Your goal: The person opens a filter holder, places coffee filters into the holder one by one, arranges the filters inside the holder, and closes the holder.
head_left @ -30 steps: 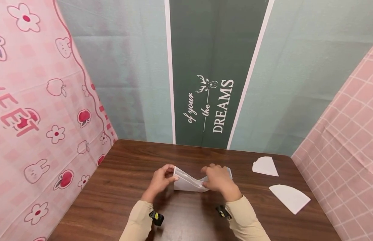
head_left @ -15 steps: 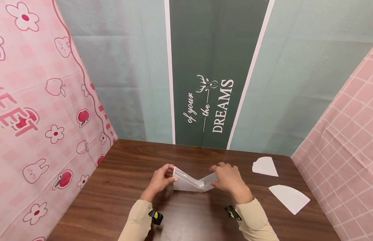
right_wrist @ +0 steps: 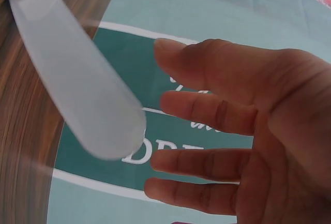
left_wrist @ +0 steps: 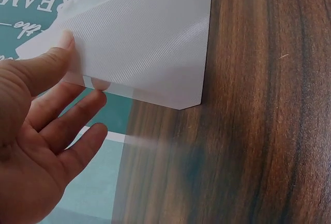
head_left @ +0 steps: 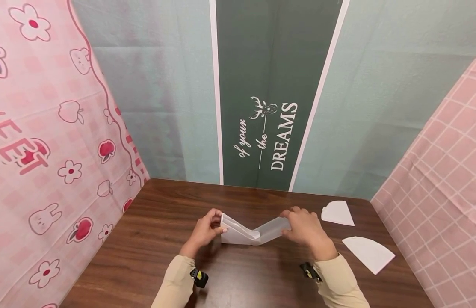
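Note:
A translucent white plastic folder [head_left: 239,233] with a ribbed face stands on edge on the table, bent into a V. My left hand [head_left: 205,229] grips its left end; in the left wrist view the thumb lies on the ribbed front [left_wrist: 139,48], a finger shows behind, and the other fingers hang free. The folder's long, round-ended flap [right_wrist: 85,84] stretches to the right. Close to that flap's end is my right hand [head_left: 303,226], its fingers extended and spread. In the right wrist view a gap separates the fingertips from the flap.
On the right of the brown wooden table [head_left: 145,256] lie two white fan-shaped pieces [head_left: 338,213], the nearer one [head_left: 369,253] larger. A green cloth [head_left: 184,85] hangs behind, with pink cloths at the left [head_left: 41,128] and right [head_left: 445,171].
My right hand has moved rightward from the folder's bend along the flap, uncovering more of it. My left hand and the folder's left half have stayed put.

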